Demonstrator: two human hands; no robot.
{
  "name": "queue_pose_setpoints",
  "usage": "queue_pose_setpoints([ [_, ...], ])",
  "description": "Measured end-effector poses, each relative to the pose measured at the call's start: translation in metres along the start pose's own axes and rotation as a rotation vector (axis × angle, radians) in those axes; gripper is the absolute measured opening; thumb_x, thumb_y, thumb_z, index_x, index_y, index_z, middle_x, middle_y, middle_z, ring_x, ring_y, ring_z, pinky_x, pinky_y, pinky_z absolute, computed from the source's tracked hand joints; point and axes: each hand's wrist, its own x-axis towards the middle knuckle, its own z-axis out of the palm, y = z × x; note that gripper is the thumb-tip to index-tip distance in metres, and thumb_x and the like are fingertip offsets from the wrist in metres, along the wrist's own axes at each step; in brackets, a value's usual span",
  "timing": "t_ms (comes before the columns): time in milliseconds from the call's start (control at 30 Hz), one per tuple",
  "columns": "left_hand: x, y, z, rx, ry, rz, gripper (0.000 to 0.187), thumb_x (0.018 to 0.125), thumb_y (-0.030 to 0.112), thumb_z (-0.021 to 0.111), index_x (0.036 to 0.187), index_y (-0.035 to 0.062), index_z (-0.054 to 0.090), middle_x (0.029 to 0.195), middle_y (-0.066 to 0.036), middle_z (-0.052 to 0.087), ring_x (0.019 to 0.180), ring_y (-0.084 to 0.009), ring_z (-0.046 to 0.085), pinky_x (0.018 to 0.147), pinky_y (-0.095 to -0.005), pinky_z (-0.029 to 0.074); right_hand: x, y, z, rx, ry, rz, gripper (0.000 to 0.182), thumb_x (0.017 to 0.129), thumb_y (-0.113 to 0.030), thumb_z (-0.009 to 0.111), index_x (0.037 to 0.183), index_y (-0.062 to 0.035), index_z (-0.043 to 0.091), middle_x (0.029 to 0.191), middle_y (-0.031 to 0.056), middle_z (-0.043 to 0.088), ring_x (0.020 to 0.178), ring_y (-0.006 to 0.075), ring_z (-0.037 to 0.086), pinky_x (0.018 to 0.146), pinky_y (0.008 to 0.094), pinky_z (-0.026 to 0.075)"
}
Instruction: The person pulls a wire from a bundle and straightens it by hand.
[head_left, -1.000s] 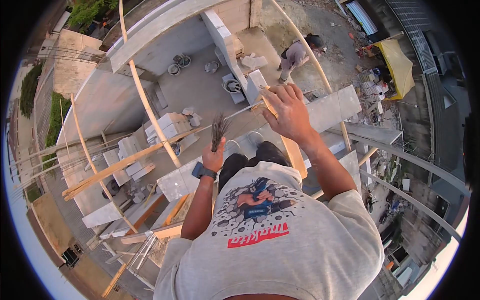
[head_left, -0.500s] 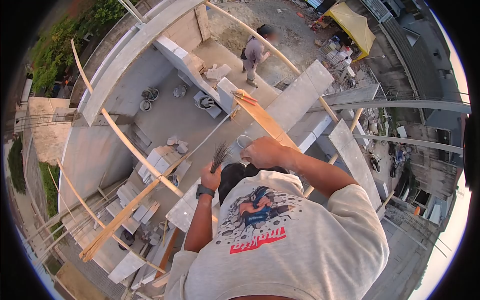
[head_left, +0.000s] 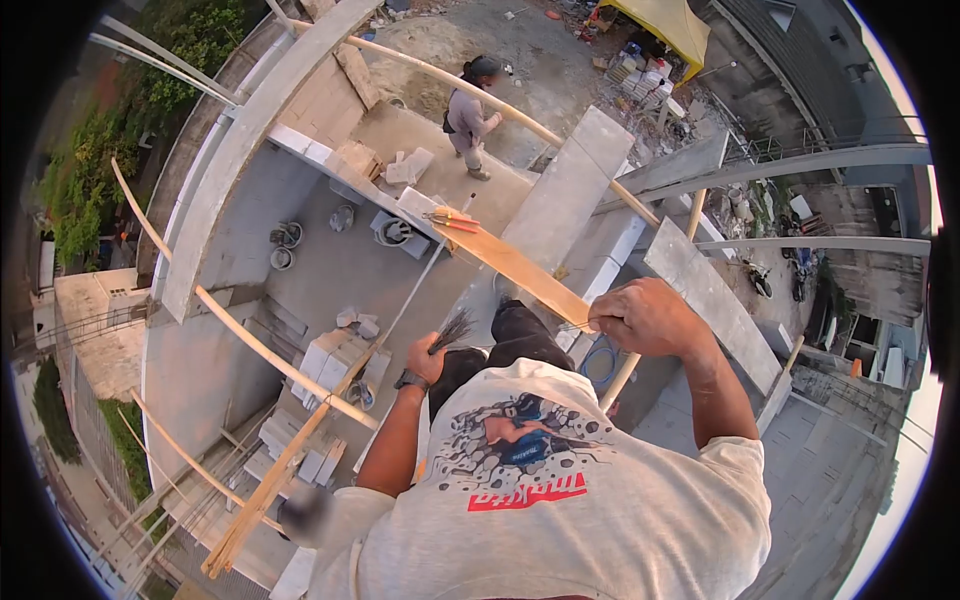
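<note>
A bundle of thin dark strands point(head_left: 452, 332) is grasped in the left hand point(head_left: 425, 358); the fingers are closed around its lower part, and the loose ends are fanned out above the fist, in front of the wearer's dark-trousered legs point(head_left: 525, 335). A dark band point(head_left: 408, 380) is worn on the left wrist. The right hand point(head_left: 648, 318) is held well apart from the bundle, with its fingers curled inward, beside the near end of a wooden board point(head_left: 520, 273); whether anything is pinched between these fingers cannot be told. On the far end of the board a red-handled tool point(head_left: 455, 222) is laid. The board is flanked on its right by a grey slab point(head_left: 560, 195), and a second grey slab point(head_left: 705, 300) is seen beyond the right hand. Coiled blue tubing point(head_left: 599, 362) is visible below that hand. To the left, a bamboo pole point(head_left: 260, 345) is crossed by split timber point(head_left: 265, 485). On the floor below, pale blocks point(head_left: 325, 362) and buckets point(head_left: 283, 258) are grouped. Farther off, a co-worker point(head_left: 467, 118) is shown standing on the ground, and a yellow canopy point(head_left: 665, 28) is partly seen at the upper edge.
</note>
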Motion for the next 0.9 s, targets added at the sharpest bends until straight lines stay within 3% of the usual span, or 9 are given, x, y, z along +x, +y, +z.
queue_pose_setpoints([
  [167,0.034,0.009,0.002,0.038,-0.010,-0.062,0.019,0.083,0.023,0.062,0.084,0.0042,0.065,0.072,-0.019,0.063,0.071,-0.0396,0.064,0.060,-0.0434,0.047,-0.060,0.040,-0.096,-0.021,0.166,0.063,0.014,0.082,-0.016,0.067,0.081,-0.0022,0.068,0.076,0.0104,0.068,0.069,0.0312,0.064,0.063,0.0390,0.049],
  [333,0.068,0.059,0.021,-0.002,-0.046,-0.180,0.028,0.086,0.032,0.063,0.085,0.0039,0.066,0.072,-0.015,0.067,0.071,-0.0359,0.066,0.061,-0.0410,0.049,-0.089,0.083,-0.149,0.076,0.151,0.238,0.013,0.078,-0.013,0.069,0.077,-0.0007,0.067,0.071,0.0121,0.065,0.066,0.0326,0.062,0.063,0.0371,0.048],
  [467,0.088,0.089,0.041,0.115,-0.075,-0.027,0.033,0.086,0.036,0.064,0.087,0.0038,0.066,0.074,-0.021,0.063,0.074,-0.0428,0.062,0.061,-0.0451,0.047,-0.088,0.097,-0.178,-0.015,0.163,0.265,0.012,0.079,-0.014,0.069,0.078,-0.0023,0.068,0.069,0.0102,0.064,0.066,0.0296,0.061,0.063,0.0378,0.046],
  [567,0.090,0.102,0.047,0.176,-0.155,0.021,0.024,0.082,0.027,0.065,0.087,0.0043,0.065,0.074,-0.024,0.061,0.077,-0.0459,0.060,0.062,-0.0483,0.046,-0.087,0.099,-0.200,-0.006,0.222,0.242,0.012,0.078,-0.012,0.069,0.078,-0.0003,0.067,0.068,0.0117,0.063,0.065,0.0296,0.061,0.062,0.0369,0.046],
  [667,0.085,0.082,0.052,0.238,-0.212,0.021,0.021,0.081,0.023,0.067,0.088,0.0039,0.065,0.075,-0.024,0.061,0.077,-0.0464,0.059,0.062,-0.0490,0.046,-0.088,0.116,-0.221,-0.065,0.315,0.256,0.012,0.077,-0.008,0.068,0.079,0.0039,0.065,0.069,0.0138,0.062,0.064,0.0297,0.061,0.062,0.0358,0.046],
  [733,0.084,0.071,0.048,0.290,-0.195,0.030,0.018,0.080,0.020,0.068,0.088,0.0040,0.065,0.076,-0.024,0.062,0.078,-0.0465,0.059,0.063,-0.0494,0.046,-0.094,0.133,-0.234,-0.015,0.344,0.377,0.012,0.076,-0.005,0.068,0.080,0.0056,0.065,0.069,0.0147,0.061,0.064,0.0280,0.061,0.063,0.0349,0.046],
  [800,0.081,0.062,0.040,0.247,-0.154,-0.020,0.019,0.081,0.022,0.067,0.088,0.0045,0.065,0.075,-0.025,0.061,0.078,-0.0474,0.058,0.062,-0.0503,0.046,-0.101,0.146,-0.240,0.027,0.326,0.388,0.014,0.074,-0.006,0.068,0.080,0.0059,0.065,0.070,0.0145,0.061,0.066,0.0267,0.060,0.065,0.0331,0.046],
  [833,0.077,0.012,0.054,0.215,-0.001,-0.022,0.020,0.083,0.024,0.065,0.087,0.0040,0.064,0.073,-0.026,0.059,0.076,-0.0492,0.056,0.061,-0.0515,0.044,-0.102,0.150,-0.243,0.036,0.294,0.454,0.015,0.076,-0.007,0.069,0.082,0.0061,0.065,0.071,0.0123,0.062,0.068,0.0244,0.060,0.066,0.0326,0.046],
  [900,0.087,0.029,0.045,0.199,-0.056,-0.056,0.023,0.084,0.027,0.064,0.086,0.0041,0.064,0.073,-0.025,0.060,0.076,-0.0486,0.057,0.062,-0.0517,0.044,-0.108,0.164,-0.249,0.045,0.254,0.516,0.016,0.078,-0.008,0.069,0.083,0.0062,0.064,0.073,0.0101,0.063,0.070,0.0221,0.060,0.068,0.0321,0.045],
])
